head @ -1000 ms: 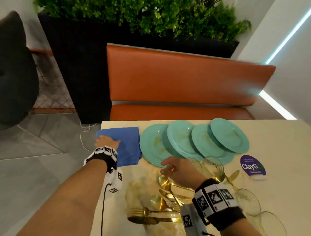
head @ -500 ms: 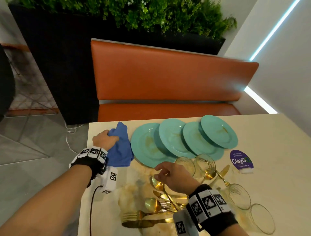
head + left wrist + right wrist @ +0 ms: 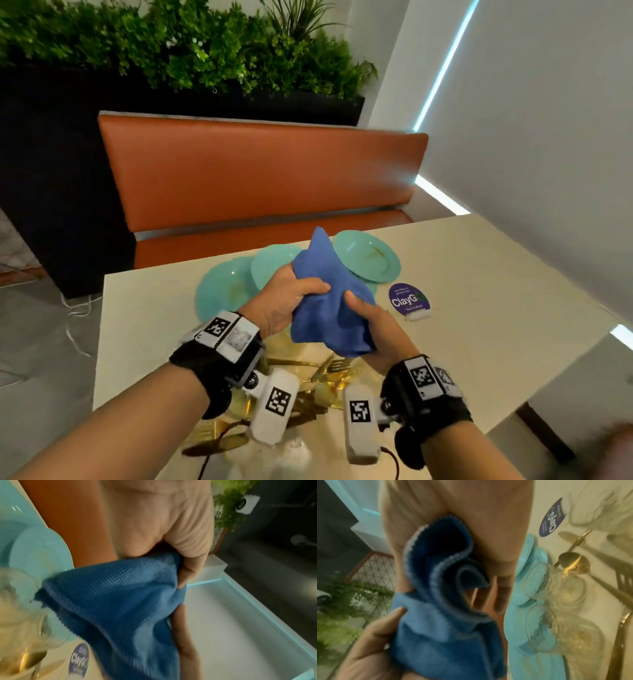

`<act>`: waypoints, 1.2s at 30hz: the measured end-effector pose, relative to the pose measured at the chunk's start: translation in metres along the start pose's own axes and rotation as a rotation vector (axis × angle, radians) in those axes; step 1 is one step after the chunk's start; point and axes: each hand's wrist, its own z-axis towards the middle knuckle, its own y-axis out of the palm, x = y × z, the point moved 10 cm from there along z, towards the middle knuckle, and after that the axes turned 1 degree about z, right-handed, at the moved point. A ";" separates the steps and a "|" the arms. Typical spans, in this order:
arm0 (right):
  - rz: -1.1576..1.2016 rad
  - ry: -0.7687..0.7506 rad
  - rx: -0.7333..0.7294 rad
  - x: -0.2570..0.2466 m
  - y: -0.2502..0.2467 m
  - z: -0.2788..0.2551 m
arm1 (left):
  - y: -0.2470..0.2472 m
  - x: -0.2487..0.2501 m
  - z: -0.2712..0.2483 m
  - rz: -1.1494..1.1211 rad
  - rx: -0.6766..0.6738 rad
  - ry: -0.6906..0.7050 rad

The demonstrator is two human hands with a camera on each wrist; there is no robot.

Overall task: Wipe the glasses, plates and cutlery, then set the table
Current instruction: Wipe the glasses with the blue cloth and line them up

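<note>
Both hands hold a crumpled blue cloth [image 3: 325, 305] in the air over the middle of the table. My left hand [image 3: 291, 301] grips its left side with the thumb on top, and my right hand [image 3: 371, 325] grips its lower right side. Behind the cloth lie several overlapping teal plates [image 3: 368, 255], smeared in places. Gold cutlery [image 3: 329, 371] lies in a heap under my wrists. In the right wrist view, dirty glasses [image 3: 556, 586] lie on their sides beside a gold spoon [image 3: 573, 562] and the plates [image 3: 532, 616]. The left wrist view shows the cloth [image 3: 120, 601] and one glass [image 3: 20, 601].
A purple round ClayGo sign [image 3: 407, 299] stands right of the plates. The cream table [image 3: 496, 291] has bare surface to the right and far left. An orange bench [image 3: 260, 171] runs behind it, with a dark planter of greenery above. A wall stands on the right.
My left hand has lifted the cloth from the table's left corner to the middle. My right hand has left the glasses and cutlery and taken hold of the cloth.
</note>
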 end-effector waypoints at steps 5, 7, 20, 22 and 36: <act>0.233 -0.124 0.086 -0.033 -0.092 -0.038 | 0.091 -0.062 0.003 0.082 -0.106 -0.045; 0.272 -0.135 0.159 -0.043 -0.139 -0.053 | 0.122 -0.098 0.002 0.126 -0.128 -0.094; 0.049 -0.031 0.509 -0.035 -0.338 -0.094 | 0.185 -0.271 -0.015 0.660 0.216 -0.300; 0.015 -0.018 0.499 -0.032 -0.344 -0.091 | 0.187 -0.275 -0.009 0.648 0.304 -0.270; -0.226 -0.053 0.377 -0.036 -0.322 -0.092 | 0.219 -0.272 0.011 0.587 0.330 -0.124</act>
